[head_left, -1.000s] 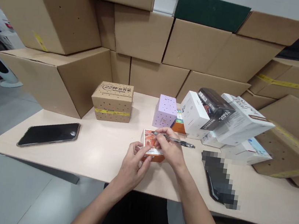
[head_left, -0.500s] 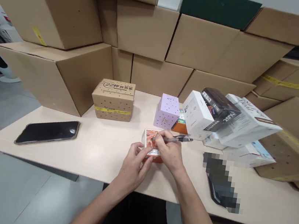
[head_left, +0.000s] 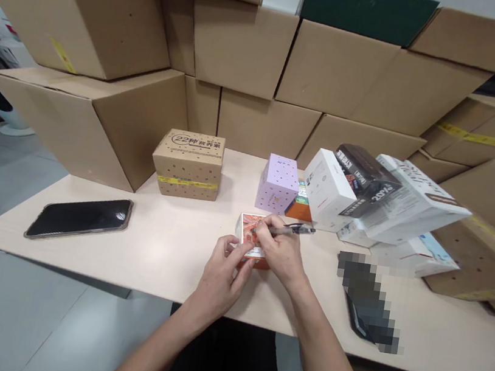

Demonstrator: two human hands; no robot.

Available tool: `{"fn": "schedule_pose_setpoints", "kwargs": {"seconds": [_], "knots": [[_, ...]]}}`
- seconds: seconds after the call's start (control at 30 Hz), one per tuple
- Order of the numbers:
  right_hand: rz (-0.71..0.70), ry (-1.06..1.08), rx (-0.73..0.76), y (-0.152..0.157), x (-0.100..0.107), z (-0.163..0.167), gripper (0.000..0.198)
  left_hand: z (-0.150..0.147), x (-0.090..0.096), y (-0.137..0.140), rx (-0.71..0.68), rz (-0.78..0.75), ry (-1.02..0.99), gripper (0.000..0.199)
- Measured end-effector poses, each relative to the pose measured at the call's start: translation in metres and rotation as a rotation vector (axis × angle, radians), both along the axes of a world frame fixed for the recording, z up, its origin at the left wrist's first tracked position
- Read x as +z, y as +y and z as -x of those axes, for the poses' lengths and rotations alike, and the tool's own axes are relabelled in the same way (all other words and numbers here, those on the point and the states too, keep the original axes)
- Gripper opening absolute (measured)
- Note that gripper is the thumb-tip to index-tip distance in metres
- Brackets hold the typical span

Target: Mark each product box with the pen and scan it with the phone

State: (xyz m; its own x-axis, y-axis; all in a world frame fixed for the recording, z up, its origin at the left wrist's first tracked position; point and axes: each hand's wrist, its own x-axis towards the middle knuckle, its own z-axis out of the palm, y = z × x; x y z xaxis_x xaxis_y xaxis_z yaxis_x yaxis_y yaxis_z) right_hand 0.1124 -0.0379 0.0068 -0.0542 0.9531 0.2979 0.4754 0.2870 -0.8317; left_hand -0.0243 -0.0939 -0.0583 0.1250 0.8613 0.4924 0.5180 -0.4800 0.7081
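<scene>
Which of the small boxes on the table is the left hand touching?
The orange-and-white box, in front of the purple box. It alone has the left hand on it, while the right hand holds a pen over its top.

The view from the head faces forward and down across the table (head_left: 165,247), near the left hand (head_left: 222,273) and right hand (head_left: 282,252). Cartons (head_left: 337,69) fill twelve o'clock; floor (head_left: 4,305) shows at eight.

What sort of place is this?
Likely a stockroom or office workspace, can't be certain: large cardboard boxes stacked behind a pale table, and a taped, printed carton on it.
</scene>
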Motion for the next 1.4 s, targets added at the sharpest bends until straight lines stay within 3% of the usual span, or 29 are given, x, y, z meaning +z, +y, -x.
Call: {"fn": "schedule_pose_setpoints", "kwargs": {"seconds": [0.6, 0.83, 0.93, 1.1, 1.23, 1.4], "knots": [[-0.018, 0.063, 0.016, 0.001, -0.006, -0.001, 0.021, -0.001, -0.001, -0.001, 0.026, -0.066, 0.071, 0.037], [-0.116, 0.237, -0.188, -0.011, -0.008, -0.026, 0.028, 0.001, -0.005, -0.003, 0.103, -0.149, 0.227, 0.040], [-0.187, 0.024, -0.280, -0.018, -0.014, -0.056, 0.027, 0.001, -0.005, -0.004, 0.105, -0.144, 0.223, 0.041], [-0.097, -0.658, -0.119, -0.019, -0.033, -0.086, 0.035, 0.001, -0.004, -0.003, 0.096, -0.136, 0.181, 0.039], [-0.019, -0.831, -0.093, -0.011, -0.046, -0.079, 0.048, 0.001, -0.004, -0.003, 0.084, -0.119, 0.180, 0.040], [0.017, -0.897, -0.076, -0.007, -0.048, -0.072, 0.054, 0.002, -0.007, -0.002, 0.082, -0.133, 0.178, 0.041]]}}
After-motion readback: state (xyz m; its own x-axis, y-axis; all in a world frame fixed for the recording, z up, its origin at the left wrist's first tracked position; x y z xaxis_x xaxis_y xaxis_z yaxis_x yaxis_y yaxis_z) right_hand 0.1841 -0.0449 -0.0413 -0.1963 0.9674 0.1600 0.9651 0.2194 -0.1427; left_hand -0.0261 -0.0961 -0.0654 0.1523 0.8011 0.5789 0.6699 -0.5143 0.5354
